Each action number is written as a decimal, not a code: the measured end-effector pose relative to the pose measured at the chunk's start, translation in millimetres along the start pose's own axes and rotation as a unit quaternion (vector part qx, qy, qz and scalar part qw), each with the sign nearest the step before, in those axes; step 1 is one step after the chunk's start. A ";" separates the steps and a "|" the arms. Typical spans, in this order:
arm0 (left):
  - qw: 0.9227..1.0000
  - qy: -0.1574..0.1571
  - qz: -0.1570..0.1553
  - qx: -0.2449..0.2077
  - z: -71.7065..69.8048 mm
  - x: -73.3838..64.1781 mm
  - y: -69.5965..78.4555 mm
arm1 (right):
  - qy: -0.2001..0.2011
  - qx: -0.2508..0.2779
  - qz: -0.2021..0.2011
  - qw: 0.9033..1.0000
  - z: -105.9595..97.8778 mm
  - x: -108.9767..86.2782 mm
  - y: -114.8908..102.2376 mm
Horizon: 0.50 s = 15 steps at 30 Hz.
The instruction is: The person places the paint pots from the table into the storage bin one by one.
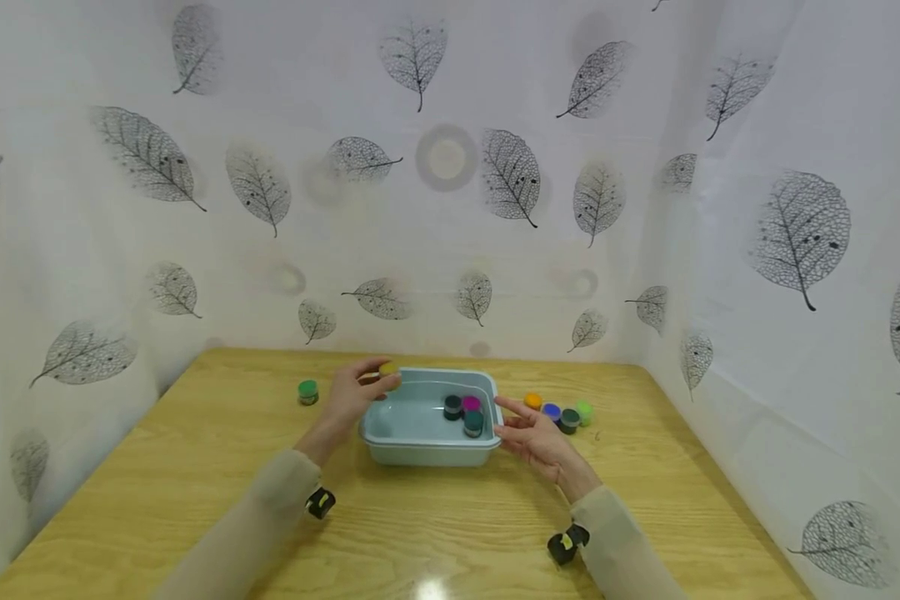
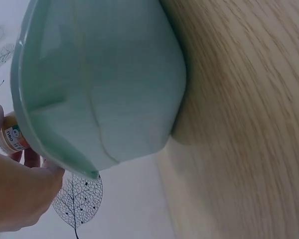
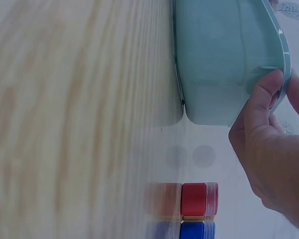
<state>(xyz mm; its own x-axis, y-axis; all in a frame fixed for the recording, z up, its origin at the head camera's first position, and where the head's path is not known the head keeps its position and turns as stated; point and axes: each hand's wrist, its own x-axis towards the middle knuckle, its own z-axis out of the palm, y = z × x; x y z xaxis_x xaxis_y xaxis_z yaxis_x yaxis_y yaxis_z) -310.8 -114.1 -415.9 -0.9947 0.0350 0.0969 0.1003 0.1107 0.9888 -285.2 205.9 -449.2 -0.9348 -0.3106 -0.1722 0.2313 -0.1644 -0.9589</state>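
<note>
My left hand (image 1: 348, 400) pinches a small paint jar (image 2: 13, 135) with a yellow-orange lid (image 1: 388, 368) between thumb and fingers. It holds the jar at the left rim of a pale blue-green plastic basin (image 1: 431, 456). With thumb and fingers, my right hand (image 3: 279, 149) grips the basin's right rim. Inside the basin, toward its right end, are a black jar (image 1: 453, 407), a magenta-lidded jar (image 1: 471, 404) and a dark teal jar (image 1: 473, 423). The left wrist view shows a printed label on the held jar.
A green-lidded jar (image 1: 308, 392) stands left of the basin. To the right cluster an orange-lidded jar (image 1: 532, 402), a blue one (image 1: 551, 412), a dark green one (image 1: 569, 421) and a light green one (image 1: 585, 412). Behind the wooden table (image 1: 420, 533) hangs a leaf-printed curtain (image 1: 435, 233).
</note>
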 end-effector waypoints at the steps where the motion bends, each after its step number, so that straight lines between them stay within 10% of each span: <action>1: 1.000 -0.006 0.002 0.003 1.7 -0.2 1.2 | 0.000 -0.001 -0.001 1.000 -0.4 0.2 0.2; 15: 0.996 -0.057 0.004 0.064 24.2 -1.8 3.7 | 0.002 -0.019 -0.002 1.000 -2.7 1.6 2.4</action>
<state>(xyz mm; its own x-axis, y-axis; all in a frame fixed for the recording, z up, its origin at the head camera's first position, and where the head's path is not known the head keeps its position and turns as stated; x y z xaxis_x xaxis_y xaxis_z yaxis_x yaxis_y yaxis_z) -308.1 -89.7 -415.1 -0.9854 0.1476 0.0844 0.1179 0.2356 0.9647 -286.8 207.6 -452.3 -0.9370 -0.3060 -0.1687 0.2167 -0.1299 -0.9676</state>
